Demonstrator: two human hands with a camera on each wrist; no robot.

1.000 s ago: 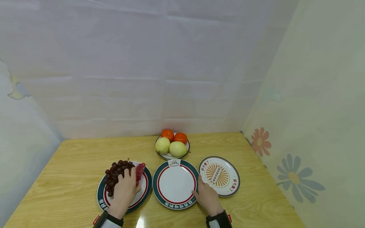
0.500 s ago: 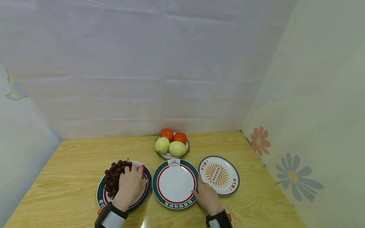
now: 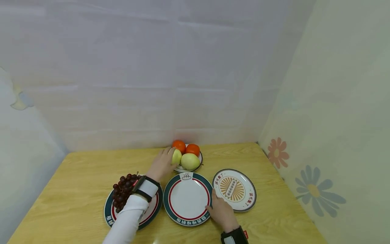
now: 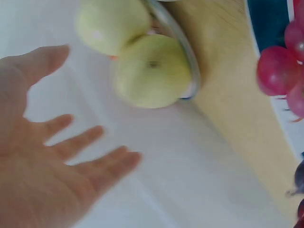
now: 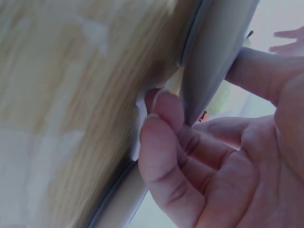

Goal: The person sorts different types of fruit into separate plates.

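My left hand [image 3: 161, 165] reaches over to the small fruit plate [image 3: 182, 169] at the back. Its fingers come beside the left pear [image 3: 177, 157], partly covering it in the head view. The left wrist view has the thumb and fingers spread, with nothing between them. A second pear [image 3: 190, 161] lies to the right. With my right hand [image 3: 223, 211] I hold the right rim of the middle plate [image 3: 189, 196], white with a dark green border. In the right wrist view, the thumb lies over that rim and the other fingers curl below it.
Under my left forearm, a plate [image 3: 107, 210] bears dark grapes [image 3: 123, 191] and red grapes [image 4: 278, 71]. Two orange-red fruits [image 3: 193, 149] sit behind the pears. A white plate with a sunburst print [image 3: 247, 200] lies right of the middle plate. Walls stand behind and at both sides.
My left hand has left the grapes on the left plate and moved forward and right to the pears. The right hand stays at the middle plate's rim.
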